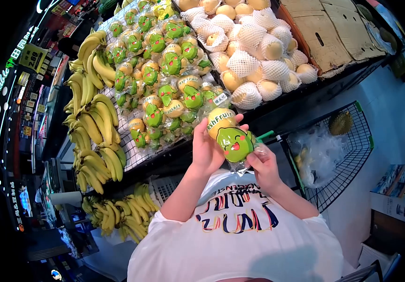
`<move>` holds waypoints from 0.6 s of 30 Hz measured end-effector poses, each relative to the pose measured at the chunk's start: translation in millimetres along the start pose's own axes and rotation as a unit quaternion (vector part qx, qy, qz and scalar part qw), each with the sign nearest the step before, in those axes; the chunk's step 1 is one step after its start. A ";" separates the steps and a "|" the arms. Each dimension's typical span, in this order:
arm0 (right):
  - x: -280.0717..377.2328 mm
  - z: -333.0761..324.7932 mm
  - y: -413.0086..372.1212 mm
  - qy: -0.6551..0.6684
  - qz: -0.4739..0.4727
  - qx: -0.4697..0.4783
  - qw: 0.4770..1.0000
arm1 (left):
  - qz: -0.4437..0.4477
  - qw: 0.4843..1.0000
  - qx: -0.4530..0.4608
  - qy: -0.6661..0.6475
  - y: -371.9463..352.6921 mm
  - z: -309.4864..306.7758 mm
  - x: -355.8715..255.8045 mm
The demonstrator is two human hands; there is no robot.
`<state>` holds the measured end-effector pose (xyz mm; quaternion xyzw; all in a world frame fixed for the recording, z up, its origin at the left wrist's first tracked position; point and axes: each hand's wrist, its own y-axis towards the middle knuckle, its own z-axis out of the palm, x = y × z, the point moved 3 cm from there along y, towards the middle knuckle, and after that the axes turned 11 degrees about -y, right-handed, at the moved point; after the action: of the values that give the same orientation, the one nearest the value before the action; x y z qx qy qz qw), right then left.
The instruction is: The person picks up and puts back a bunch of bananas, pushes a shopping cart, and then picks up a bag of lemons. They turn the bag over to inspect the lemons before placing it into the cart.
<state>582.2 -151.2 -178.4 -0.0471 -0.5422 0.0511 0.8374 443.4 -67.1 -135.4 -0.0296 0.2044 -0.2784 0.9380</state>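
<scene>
In front of my chest I hold a bagged yellow fruit point(233, 141); its clear plastic bag carries a smiling green cartoon face and the words "FreshFruit". My left hand point(208, 146) cups the bag from the side, fingertips showing behind it. With thumb and fingers, my right hand point(264, 165) pinches the lower right edge of the plastic. Just beyond lies a pile of similar bagged fruits point(167, 63) on a white grid display rack point(128, 159).
Banana bunches point(94, 117) line the rack's left side, with more bananas point(122, 211) below. Pale fruits in white foam nets point(259, 47) fill the bin at upper right, beside flattened cardboard point(334, 33). A wire shopping cart point(364, 141) holding a plastic bag stands to my right.
</scene>
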 end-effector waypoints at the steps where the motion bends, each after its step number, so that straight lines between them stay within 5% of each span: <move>1: -3.6 -4.4 -2.1 -0.002 0.001 -0.006 1.000 | -0.002 1.000 -0.013 0.000 -1.3 1.7 2.4; 5: 0.9 -9.0 -10.9 -0.099 -0.064 -0.006 0.993 | 0.002 0.999 -0.013 -0.032 -4.4 -10.4 13.7; 8: 1.3 -6.9 -15.0 -0.164 -0.140 -0.013 0.976 | -0.010 0.990 0.069 -0.125 1.8 -26.6 18.8; 18: 31.2 9.4 -22.7 -0.383 -0.406 -0.007 0.830 | -0.061 0.960 0.112 -0.249 -2.3 -21.0 29.7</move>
<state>587.1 -169.2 -143.4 0.1946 -0.7900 -0.2839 0.5074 456.4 -83.7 -165.1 -0.0047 -0.0705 -0.3398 0.9378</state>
